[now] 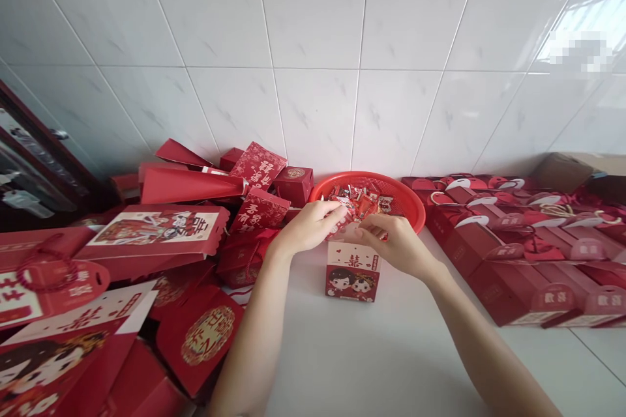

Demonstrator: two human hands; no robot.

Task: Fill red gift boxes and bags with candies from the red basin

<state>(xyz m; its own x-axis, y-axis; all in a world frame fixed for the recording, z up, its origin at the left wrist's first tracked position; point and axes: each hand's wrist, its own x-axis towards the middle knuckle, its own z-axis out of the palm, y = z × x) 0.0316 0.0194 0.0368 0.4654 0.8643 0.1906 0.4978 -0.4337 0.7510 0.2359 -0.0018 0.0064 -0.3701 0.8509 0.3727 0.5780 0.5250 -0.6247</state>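
A small red and white box (353, 273) with two cartoon figures stands upright on the white table, its top flaps raised. My left hand (313, 225) is closed at the upper left of the box, fingers pinched at a patterned flap. At the box's upper right, my right hand (391, 238) has its fingers curled together above the opening; what they hold, if anything, is too small to make out. Just behind the box sits a red plastic basket (415, 205) with wrapped candies (364, 203) in it.
Red boxes and bags (161, 231) lie in a loose heap on the left. Rows of closed red boxes (518, 287) fill the right side, with a cardboard box (577, 169) behind them. A tiled wall (317, 104) rises behind the table.
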